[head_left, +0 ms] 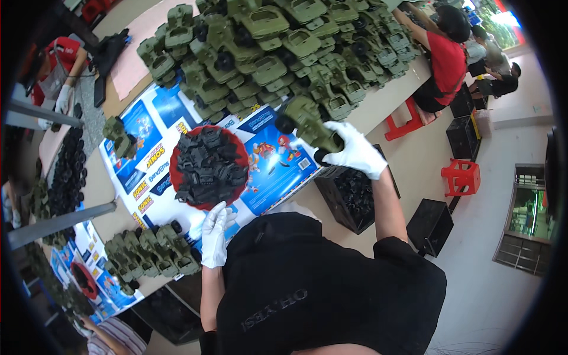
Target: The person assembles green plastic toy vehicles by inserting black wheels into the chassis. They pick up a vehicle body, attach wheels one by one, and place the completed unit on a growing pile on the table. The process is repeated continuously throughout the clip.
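Observation:
My white-gloved right hand is closed round the near end of an olive-green toy car body. The toy has dark wheels and is held at the front of a large heap of similar toy cars. Next to the near rim of a red bowl is my left hand, also gloved. Its fingers are loosely extended, and no object shows in them. Small black plastic parts fill the bowl. A row of green toy cars stands left of that hand.
Printed blue and white sheets cover part of the table. One green car lies beyond the bowl. A black crate of dark parts stands below the table edge at right. Red stools and co-workers are farther off.

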`<state>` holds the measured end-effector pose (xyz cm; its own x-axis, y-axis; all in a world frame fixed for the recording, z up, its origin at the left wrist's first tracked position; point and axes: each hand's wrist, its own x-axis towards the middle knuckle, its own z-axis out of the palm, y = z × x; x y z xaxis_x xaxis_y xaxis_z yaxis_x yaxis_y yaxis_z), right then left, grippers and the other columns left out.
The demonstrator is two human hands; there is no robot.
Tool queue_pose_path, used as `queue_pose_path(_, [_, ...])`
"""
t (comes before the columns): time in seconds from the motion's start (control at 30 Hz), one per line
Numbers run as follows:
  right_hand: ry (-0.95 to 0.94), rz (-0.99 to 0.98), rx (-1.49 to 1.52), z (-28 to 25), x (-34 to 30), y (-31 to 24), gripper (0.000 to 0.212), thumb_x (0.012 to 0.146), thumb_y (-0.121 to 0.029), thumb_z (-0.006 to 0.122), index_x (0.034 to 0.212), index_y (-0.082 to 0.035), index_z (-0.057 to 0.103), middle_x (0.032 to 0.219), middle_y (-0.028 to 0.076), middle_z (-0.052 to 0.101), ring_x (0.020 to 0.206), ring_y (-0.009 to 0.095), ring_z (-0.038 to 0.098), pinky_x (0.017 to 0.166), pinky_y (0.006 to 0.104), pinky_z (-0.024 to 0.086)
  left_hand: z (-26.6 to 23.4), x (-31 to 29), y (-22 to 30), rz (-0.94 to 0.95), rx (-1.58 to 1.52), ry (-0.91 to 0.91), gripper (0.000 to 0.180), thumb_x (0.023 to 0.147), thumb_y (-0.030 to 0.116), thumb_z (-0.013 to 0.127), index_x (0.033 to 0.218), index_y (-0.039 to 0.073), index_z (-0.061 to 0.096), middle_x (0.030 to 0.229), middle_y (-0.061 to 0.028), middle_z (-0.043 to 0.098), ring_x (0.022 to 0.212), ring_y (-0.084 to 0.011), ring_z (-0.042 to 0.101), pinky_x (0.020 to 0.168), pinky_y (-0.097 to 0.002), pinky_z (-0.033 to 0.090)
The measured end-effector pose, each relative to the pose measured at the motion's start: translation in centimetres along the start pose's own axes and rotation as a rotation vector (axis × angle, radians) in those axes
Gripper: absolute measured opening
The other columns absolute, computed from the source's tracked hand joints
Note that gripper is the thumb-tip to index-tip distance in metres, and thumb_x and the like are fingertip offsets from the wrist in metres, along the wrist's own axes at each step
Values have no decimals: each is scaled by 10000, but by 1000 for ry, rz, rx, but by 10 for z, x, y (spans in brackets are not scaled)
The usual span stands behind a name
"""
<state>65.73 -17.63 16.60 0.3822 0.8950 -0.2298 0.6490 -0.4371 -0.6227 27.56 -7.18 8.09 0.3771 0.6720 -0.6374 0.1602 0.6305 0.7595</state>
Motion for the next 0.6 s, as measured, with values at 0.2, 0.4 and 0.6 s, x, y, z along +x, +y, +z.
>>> queue_pose_path(0.2, [402, -66, -177, 128, 37, 35, 775, 664, -257, 816, 1351, -108, 492, 1230, 254, 531, 1149, 405, 514, 979, 445, 433, -15, -8, 7, 108, 45, -46, 327, 970, 166, 579, 1268, 30, 574, 1082, -74, 653, 975, -122, 620, 843, -260, 490])
queue_pose_path(0.4, [733, -120, -483, 154, 28, 1, 673, 745, -332, 805, 1316, -113, 522, 1360, 220, 455, 1262, 422, 434, 1009, 501, 387, -91, 69, 41, 447, 275, 459, 443, 881, 247, 682, 1210, -34, 584, 1089, -170, 659, 1020, -240, 624, 921, -351, 469])
queue_pose_path(0.6, [422, -238, -51, 183, 23, -35, 391, 817, -116, 726, 1184, -54, 606, 1296, 194, 511, 1147, 368, 546, 963, 425, 448, -193, 199, 155, 682, 1222, 975, 624, 798, 358, 706, 1288, 40, 486, 1204, -188, 561, 1165, -369, 516, 950, -472, 433])
